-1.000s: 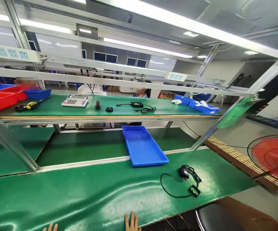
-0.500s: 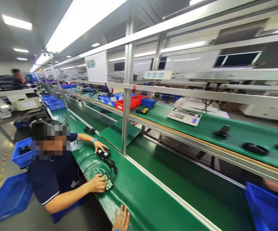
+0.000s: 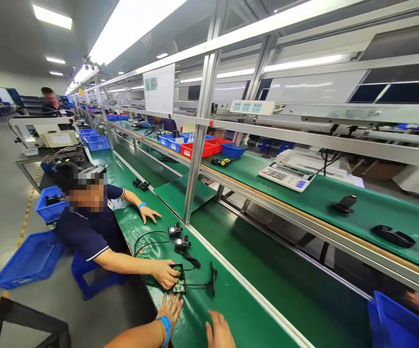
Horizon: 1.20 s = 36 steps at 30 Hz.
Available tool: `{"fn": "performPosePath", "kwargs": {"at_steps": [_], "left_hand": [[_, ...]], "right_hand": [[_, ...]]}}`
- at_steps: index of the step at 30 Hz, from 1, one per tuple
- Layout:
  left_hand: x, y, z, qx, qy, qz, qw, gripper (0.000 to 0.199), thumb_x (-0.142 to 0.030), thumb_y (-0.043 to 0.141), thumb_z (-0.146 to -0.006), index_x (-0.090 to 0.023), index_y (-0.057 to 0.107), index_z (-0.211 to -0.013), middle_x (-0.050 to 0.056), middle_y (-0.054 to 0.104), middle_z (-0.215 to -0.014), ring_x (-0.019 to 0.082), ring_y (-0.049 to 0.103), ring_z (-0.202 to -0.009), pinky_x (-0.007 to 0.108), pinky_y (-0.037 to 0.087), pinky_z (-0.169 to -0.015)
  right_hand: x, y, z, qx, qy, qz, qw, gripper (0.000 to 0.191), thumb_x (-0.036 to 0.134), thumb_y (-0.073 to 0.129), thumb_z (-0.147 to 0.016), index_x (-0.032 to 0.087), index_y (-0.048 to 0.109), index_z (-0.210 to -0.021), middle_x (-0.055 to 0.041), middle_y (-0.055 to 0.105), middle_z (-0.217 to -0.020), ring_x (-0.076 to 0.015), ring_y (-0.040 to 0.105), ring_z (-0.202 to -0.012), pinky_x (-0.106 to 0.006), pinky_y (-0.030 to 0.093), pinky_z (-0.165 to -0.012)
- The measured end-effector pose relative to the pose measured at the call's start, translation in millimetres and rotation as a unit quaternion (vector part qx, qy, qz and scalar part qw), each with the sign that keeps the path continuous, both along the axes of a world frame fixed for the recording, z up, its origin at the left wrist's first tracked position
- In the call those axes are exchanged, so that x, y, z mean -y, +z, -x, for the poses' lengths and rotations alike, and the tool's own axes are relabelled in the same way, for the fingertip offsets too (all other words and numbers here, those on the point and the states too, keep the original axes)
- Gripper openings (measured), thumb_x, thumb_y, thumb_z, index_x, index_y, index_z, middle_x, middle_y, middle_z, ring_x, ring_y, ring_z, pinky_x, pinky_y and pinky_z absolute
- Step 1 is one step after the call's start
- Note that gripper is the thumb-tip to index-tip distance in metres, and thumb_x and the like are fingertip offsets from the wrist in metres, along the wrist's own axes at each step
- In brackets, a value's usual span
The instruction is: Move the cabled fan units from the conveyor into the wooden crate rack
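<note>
Circuit boards and a co-worker's hand block the way ahead; the mat rightward is passable.

Two bare hands show, the left hand and the right hand, with one blue wristband on the left wrist. Just beyond the left hand are two green circuit boards in open black cases; farther beyond it, two black cylindrical motors with pale labels. A co-worker's two bare hands lie past the left hand. Up and to the right of the right hand: one white desk calculator, one flat black oval part
</note>
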<state>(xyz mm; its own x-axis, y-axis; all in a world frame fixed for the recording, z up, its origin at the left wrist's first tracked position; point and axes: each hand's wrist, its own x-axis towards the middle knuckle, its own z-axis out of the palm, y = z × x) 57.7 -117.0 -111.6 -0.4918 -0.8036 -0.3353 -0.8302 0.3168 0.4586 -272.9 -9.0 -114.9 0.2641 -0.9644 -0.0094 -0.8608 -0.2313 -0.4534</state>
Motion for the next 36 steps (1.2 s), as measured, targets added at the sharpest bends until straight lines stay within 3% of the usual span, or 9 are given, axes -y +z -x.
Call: {"fn": "performPosePath", "kwargs": {"at_steps": [5, 9, 12, 17, 20, 25, 28, 33, 36], "left_hand": [[-98.0, -68.2, 79.6, 0.069, 0.103, 0.043, 0.991, 0.070, -0.021, 0.050, -0.083, -0.026, 0.047, -0.153, 0.016, 0.044, -0.159, 0.042, 0.038, -0.148, 0.074, 0.036, -0.110], [-122.5, -109.0, 107.6, 0.143, 0.130, 0.066, 0.979, 0.077, -0.014, 0.044, -0.083, -0.023, 0.032, -0.159, 0.016, 0.038, -0.161, 0.039, 0.022, -0.153, 0.079, 0.023, -0.119], [-117.9, -112.3, 102.7, 0.105, 0.122, 0.052, 0.986, 0.071, -0.021, 0.043, -0.089, -0.025, 0.030, -0.159, 0.017, 0.037, -0.161, 0.039, 0.019, -0.153, 0.082, 0.021, -0.118], [-115.9, -94.3, 88.4, 0.066, 0.094, 0.038, 0.993, 0.060, -0.029, 0.027, -0.101, -0.024, 0.028, -0.160, 0.018, 0.036, -0.160, 0.038, 0.023, -0.152, 0.079, 0.034, -0.114], [-120.9, -93.6, 82.5, 0.062, 0.067, 0.090, 0.992, 0.058, -0.027, 0.031, -0.103, -0.028, 0.029, -0.161, 0.018, 0.045, -0.156, 0.037, 0.036, -0.148, 0.074, 0.044, -0.110], [-124.5, -110.9, 81.9, 0.111, 0.059, 0.215, 0.968, 0.062, -0.023, 0.046, -0.100, -0.030, 0.030, -0.160, 0.018, 0.046, -0.154, 0.038, 0.045, -0.143, 0.066, 0.052, -0.106], [-124.6, -121.3, 83.8, 0.138, 0.030, 0.244, 0.959, 0.049, -0.027, 0.044, -0.103, -0.025, 0.048, -0.152, 0.018, 0.059, -0.143, 0.036, 0.059, -0.132, 0.059, 0.058, -0.102], [-153.6, -144.3, 72.4, 0.133, 0.037, 0.342, 0.930, 0.026, -0.022, 0.055, -0.098, -0.024, 0.077, -0.112, 0.006, 0.080, -0.099, 0.025, 0.074, -0.104, 0.038, 0.061, -0.097], [-181.2, -151.5, 58.6, 0.065, 0.070, 0.373, 0.923, 0.020, -0.015, 0.060, -0.091, -0.026, 0.075, -0.099, 0.000, 0.079, -0.099, 0.019, 0.074, -0.095, 0.026, 0.060, -0.086]], "right_hand": [[60.5, 43.8, -49.9, -0.020, 0.048, 0.016, 0.999, 0.056, 0.015, 0.020, -0.094, 0.015, 0.057, -0.137, -0.0164, 0.064, -0.136, -0.0262, 0.063, -0.124, -0.041, 0.054, -0.104], [104.5, 49.3, -86.6, -0.087, 0.072, 0.009, 0.993, 0.069, 0.000, 0.020, -0.085, 0.016, 0.049, -0.145, -0.0140, 0.058, -0.147, -0.0249, 0.053, -0.137, -0.041, 0.049, -0.109], [124.8, 37.2, -101.9, -0.110, 0.118, -0.002, 0.987, 0.072, -0.001, 0.029, -0.083, 0.018, 0.043, -0.150, -0.0126, 0.054, -0.152, -0.0221, 0.050, -0.141, -0.038, 0.044, -0.114], [129.6, 18.1, -118.9, -0.116, 0.205, -0.049, 0.971, 0.070, 0.016, 0.057, -0.082, 0.023, 0.042, -0.151, -0.0165, 0.056, -0.146, -0.0276, 0.063, -0.125, -0.043, 0.051, -0.107], [132.8, 30.2, -122.5, -0.143, 0.206, -0.071, 0.965, 0.069, 0.015, 0.057, -0.083, 0.024, 0.044, -0.149, -0.0173, 0.063, -0.134, -0.0287, 0.070, -0.113, -0.043, 0.054, -0.101], [126.8, 69.3, -114.6, -0.155, 0.201, 0.012, 0.967, 0.072, 0.008, 0.053, -0.081, 0.029, 0.044, -0.150, -0.0173, 0.059, -0.135, -0.0270, 0.074, -0.095, -0.039, 0.060, -0.086], [94.4, 48.6, -106.0, -0.145, 0.191, 0.012, 0.971, 0.076, 0.008, 0.054, -0.080, 0.035, 0.042, -0.150, -0.0173, 0.058, -0.139, -0.0272, 0.075, -0.088, -0.040, 0.062, -0.079], [33.7, -35.6, -96.6, -0.103, 0.186, -0.027, 0.977, 0.081, 0.008, 0.066, -0.069, 0.036, 0.051, -0.144, -0.0110, 0.067, -0.120, -0.0263, 0.072, -0.102, -0.037, 0.062, -0.085], [26.6, -45.1, -96.6, -0.104, 0.144, -0.038, 0.983, 0.077, 0.010, 0.067, -0.069, 0.036, 0.056, -0.140, -0.0103, 0.066, -0.123, -0.0289, 0.067, -0.110, -0.042, 0.059, -0.089]]}}
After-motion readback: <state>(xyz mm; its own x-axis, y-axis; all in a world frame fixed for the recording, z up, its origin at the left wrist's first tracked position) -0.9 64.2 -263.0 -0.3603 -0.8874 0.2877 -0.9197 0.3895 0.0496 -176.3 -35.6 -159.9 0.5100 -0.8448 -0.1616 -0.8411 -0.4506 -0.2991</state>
